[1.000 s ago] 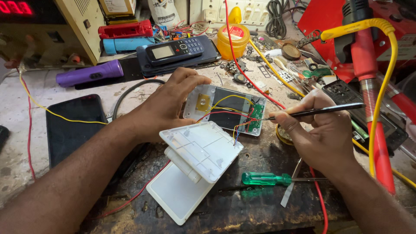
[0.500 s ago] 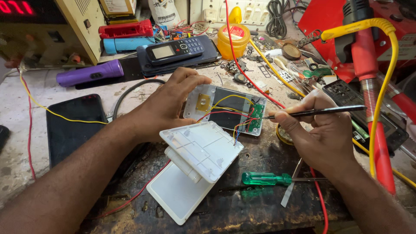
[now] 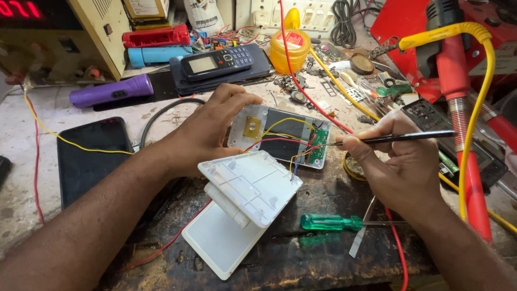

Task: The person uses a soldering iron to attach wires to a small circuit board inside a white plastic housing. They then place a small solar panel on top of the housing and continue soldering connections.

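An opened white plastic device (image 3: 280,134) lies on the workbench with its green circuit board (image 3: 319,144) and red, yellow and blue wires exposed. My left hand (image 3: 212,126) grips the left edge of this open half. My right hand (image 3: 401,167) holds thin black tweezers (image 3: 393,138) whose tip touches the circuit board. The white back cover (image 3: 250,186) leans open in front, on a flat white panel (image 3: 218,245).
A green-handled screwdriver (image 3: 328,221) lies near the front edge. A black phone (image 3: 94,159), a purple torch (image 3: 110,90), a keypad phone (image 3: 218,61), a yellow jar (image 3: 290,49) and a red tool with yellow cable (image 3: 463,97) crowd the bench.
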